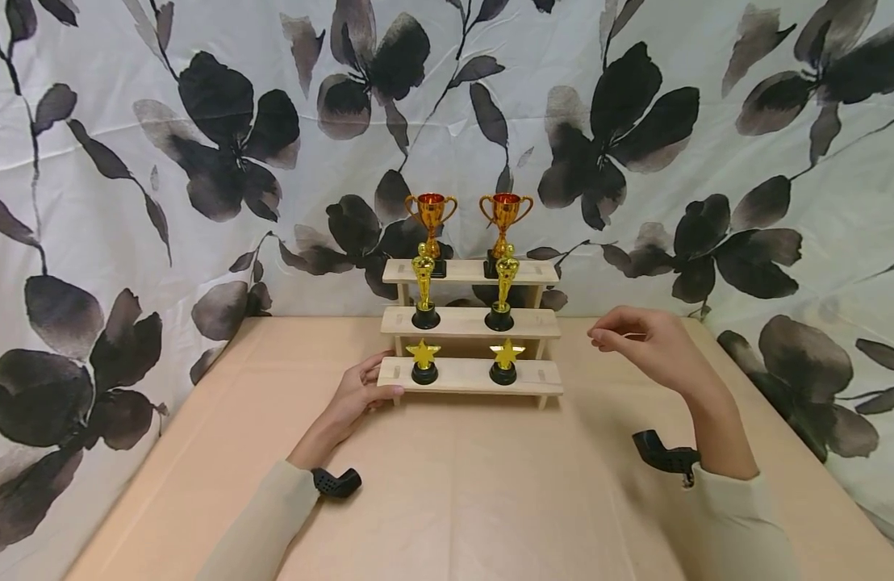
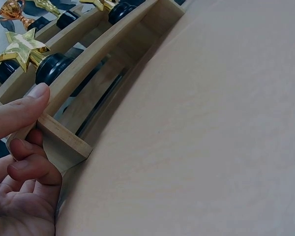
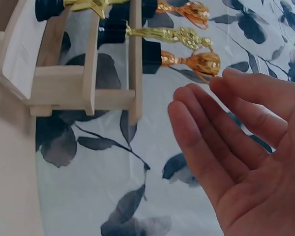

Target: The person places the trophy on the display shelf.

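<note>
From the head view, a wooden stepped stand (image 1: 470, 323) sits on the tabletop (image 1: 461, 484) with unlabelled gold trophies. The left wrist view shows the left hand (image 2: 19, 162) gripping its lowest step's end. The right wrist view shows the right hand (image 3: 246, 147) relaxed, empty, beside it.

Your head camera looked forward and down over the wooden stand (image 1: 470, 321) from some way back, while both wrist cameras sat close beside its opposite ends, sharing its lowest step.
</note>
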